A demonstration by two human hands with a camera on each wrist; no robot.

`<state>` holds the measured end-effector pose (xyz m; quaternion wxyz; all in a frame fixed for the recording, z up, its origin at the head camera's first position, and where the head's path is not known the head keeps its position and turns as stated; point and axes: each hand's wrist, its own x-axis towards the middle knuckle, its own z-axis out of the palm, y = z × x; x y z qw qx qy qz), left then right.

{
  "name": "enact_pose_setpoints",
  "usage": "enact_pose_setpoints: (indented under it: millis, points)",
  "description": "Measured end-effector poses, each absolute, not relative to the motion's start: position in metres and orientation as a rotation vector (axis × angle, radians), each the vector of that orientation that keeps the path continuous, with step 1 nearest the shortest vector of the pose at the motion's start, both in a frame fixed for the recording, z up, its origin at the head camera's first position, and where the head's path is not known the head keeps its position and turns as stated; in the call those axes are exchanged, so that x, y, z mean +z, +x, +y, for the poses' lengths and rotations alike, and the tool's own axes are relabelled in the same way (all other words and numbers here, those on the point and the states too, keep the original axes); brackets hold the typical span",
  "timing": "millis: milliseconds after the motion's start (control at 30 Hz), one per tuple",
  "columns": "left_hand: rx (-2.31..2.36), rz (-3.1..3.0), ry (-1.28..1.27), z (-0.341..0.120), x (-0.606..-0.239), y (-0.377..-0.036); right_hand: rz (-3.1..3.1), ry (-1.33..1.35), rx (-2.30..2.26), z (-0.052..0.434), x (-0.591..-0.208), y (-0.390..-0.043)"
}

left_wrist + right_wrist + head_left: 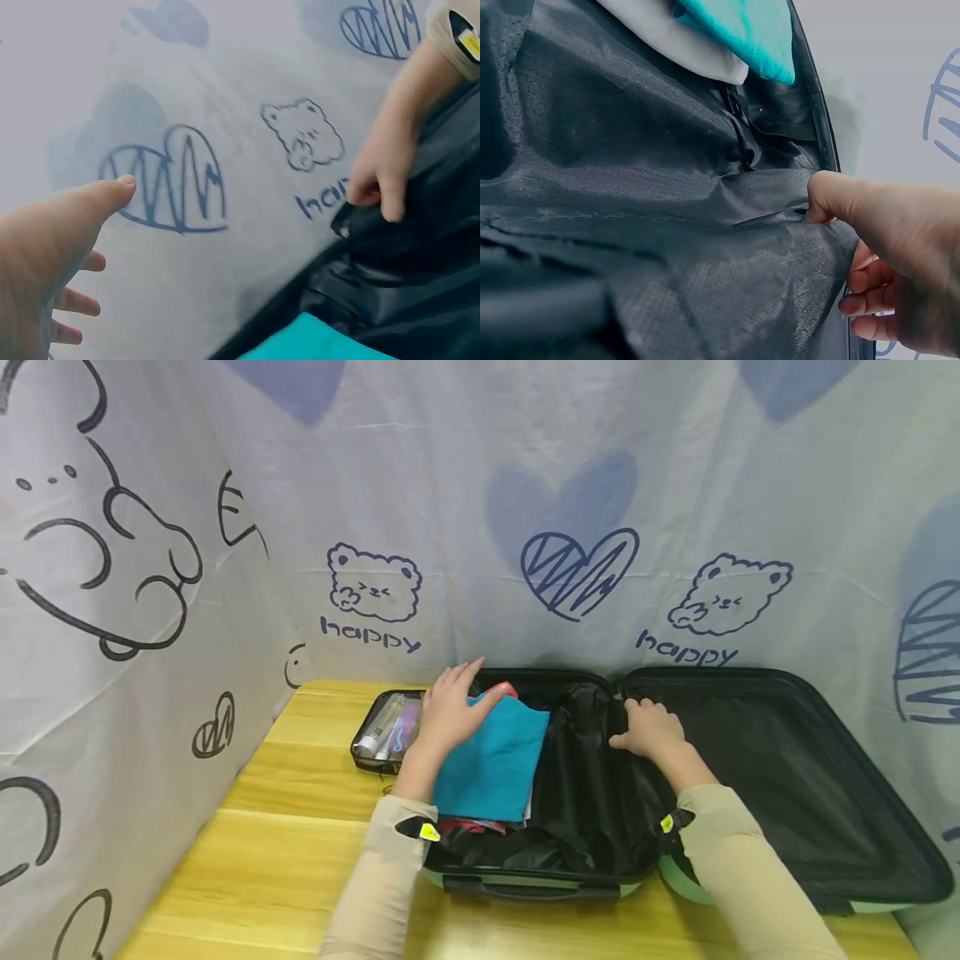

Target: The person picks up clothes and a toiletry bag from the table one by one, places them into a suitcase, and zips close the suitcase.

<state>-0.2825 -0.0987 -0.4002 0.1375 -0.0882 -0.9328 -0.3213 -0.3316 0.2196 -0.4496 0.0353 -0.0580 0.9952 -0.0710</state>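
Note:
A mint-green suitcase [525,885] lies open on the wooden table. Its left half holds folded clothes with a teal cloth [495,760] on top. My left hand [459,700] rests flat on that cloth, fingers straight; the left wrist view shows the left hand [67,240] spread open. My right hand [639,731] pinches the black lining flap [592,777] near the suitcase hinge. In the right wrist view, thumb and fingers of the right hand [832,247] grip the lining flap [667,225]; the teal cloth [750,30] and a white cloth [682,49] lie beyond it.
A clear toiletry pouch [384,731] with tubes lies just left of the suitcase. The right half of the suitcase [787,760] shows only black lining. Printed fabric walls [585,527] close in the table at the back and left. Bare wood [285,860] lies front left.

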Motion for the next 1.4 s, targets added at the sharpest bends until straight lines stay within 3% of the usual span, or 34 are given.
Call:
enact_pose_setpoints:
  millis: [567,1100,1400]
  points:
    - [-0.814,-2.491,-0.259,-0.153,-0.401,-0.269,3.063,-0.172,-0.193,0.220,-0.450,-0.328]
    - [-0.330,-2.297,-0.257,-0.228,-0.424,-0.294,3.083,-0.171,-0.203,0.222,-0.452,-0.332]
    - [-0.317,-2.394,-0.169,-0.254,-0.439,-0.311,3.088,-0.171,-0.213,0.220,-0.452,-0.331]
